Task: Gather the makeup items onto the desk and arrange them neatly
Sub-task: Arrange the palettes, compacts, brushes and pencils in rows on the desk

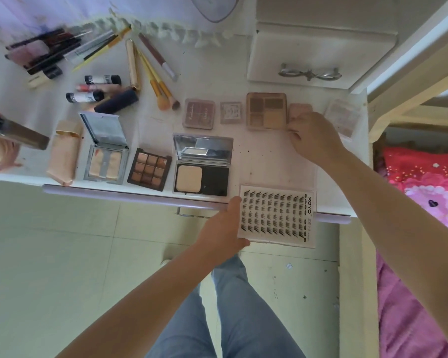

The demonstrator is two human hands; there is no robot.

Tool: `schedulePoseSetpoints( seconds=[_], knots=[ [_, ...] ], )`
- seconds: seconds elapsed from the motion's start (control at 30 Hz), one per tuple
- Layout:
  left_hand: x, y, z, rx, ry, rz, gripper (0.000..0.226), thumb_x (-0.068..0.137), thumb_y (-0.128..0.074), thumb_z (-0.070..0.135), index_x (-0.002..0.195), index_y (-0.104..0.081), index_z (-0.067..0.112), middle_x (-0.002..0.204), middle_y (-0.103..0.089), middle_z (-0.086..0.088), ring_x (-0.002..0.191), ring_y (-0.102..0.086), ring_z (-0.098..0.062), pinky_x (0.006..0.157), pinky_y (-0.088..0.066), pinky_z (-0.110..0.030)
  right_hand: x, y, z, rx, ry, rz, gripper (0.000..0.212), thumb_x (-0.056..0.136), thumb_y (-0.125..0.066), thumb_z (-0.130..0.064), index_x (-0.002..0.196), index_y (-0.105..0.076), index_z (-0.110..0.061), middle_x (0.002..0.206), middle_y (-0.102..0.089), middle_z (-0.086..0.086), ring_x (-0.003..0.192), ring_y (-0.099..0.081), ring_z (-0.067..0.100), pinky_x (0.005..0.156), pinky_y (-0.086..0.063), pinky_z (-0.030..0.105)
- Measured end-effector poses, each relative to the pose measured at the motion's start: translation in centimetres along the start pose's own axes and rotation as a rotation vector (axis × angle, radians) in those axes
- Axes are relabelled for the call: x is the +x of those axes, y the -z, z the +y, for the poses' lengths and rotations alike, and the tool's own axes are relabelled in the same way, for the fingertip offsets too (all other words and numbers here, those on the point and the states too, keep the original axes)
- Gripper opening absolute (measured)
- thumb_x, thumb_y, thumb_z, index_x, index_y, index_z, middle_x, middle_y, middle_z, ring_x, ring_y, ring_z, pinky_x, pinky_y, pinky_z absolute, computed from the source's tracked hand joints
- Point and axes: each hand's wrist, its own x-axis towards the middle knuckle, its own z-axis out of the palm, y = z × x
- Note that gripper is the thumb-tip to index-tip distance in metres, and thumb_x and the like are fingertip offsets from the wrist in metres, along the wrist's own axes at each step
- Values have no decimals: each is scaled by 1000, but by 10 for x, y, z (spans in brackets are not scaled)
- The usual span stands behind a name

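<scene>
Left hand gripping lash tray at desk edge; right hand pinching small pink compact. Best squared into row.

One head-worn camera is looking steeply down, close above the desk, taking in floor below its front edge.

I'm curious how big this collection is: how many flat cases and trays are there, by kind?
Mirrored compacts: 2
Palettes with bare pans: 2
Other small cases: 4
Lash trays: 1
Total: 9
</scene>
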Motion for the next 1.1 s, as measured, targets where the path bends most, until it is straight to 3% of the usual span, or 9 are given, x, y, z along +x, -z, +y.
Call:
schedulePoseSetpoints(
  seconds=[0.17, 0.43, 0.53, 0.63, 0.83, 0.97, 1.03, 1.1],
  knots=[
    [-5, -2, -4, -33, 11, -17, 74, 75, -69, 19, 130, -21, 21, 109, -61, -5, 92, -61, -20, 82, -52, -33, -8, -11, -3, -8, -26, -47, 27, 87, -43, -2, 103, -64, 3, 102, -59, 25, 95, -53, 37, 73, -41, 38],
    [2, 3, 1, -119, -6, 70, 64, 77, -67, 15, 128, -29, 20, 110, -60, -3, 95, -61, -19, 82, -53, -32, -1, -15, -7, 52, -75, -5, 23, 85, -42, 1, 88, -64, 7, 90, -59, 25, 84, -53, 34, 63, -28, 28],
    [7, 4, 2, -163, 0, 110, 58, 78, -65, 14, 126, -34, 21, 112, -61, -3, 98, -61, -20, 83, -53, -33, 0, -13, -5, 64, -79, -1, 24, 83, -42, 3, 94, -63, 7, 96, -61, 24, 88, -54, 34, 66, -30, 27],
    [9, 3, 2, -168, 3, 139, 55, 78, -64, 15, 125, -35, 22, 111, -61, -2, 96, -61, -18, 79, -52, -28, -1, -9, -3, 101, -70, -8, 28, 83, -42, 4, 103, -61, 6, 105, -62, 23, 97, -55, 34, 74, -36, 30],
    [10, 0, 0, -197, 1, 142, 58, 78, -64, 14, 127, -34, 24, 110, -61, 1, 89, -60, -13, 75, -50, -20, -6, -7, -3, 118, -52, -53, 28, 82, -41, 5, 101, -61, 6, 106, -62, 20, 97, -55, 32, 79, -40, 33],
    [7, 4, 2, -324, -7, 114, 64, 77, -66, 10, 130, -33, 24, 105, -62, 7, 76, -56, -1, 59, -45, -3, -11, -10, 1, 26, -150, -33, 29, 84, -42, -3, 105, -60, 5, 111, -60, 21, 104, -51, 33, 88, -39, 37],
    [4, 7, 5, -449, 15, 69, 69, 76, -68, 8, 131, -31, 26, 93, -61, 15, 69, -58, 2, 58, -47, -3, -17, -11, 2, 0, -227, 3, 32, 85, -45, -8, 114, -57, 1, 118, -55, 21, 112, -46, 34, 93, -34, 38],
    [1, 10, 6, -668, 51, 22, 68, 76, -68, 3, 127, -33, 31, 90, -63, 13, 72, -63, 2, 67, -52, -11, -25, -9, -2, 55, -329, 29, 36, 86, -48, -10, 121, -52, -1, 125, -48, 23, 118, -39, 38, 97, -33, 42]
  ],
)
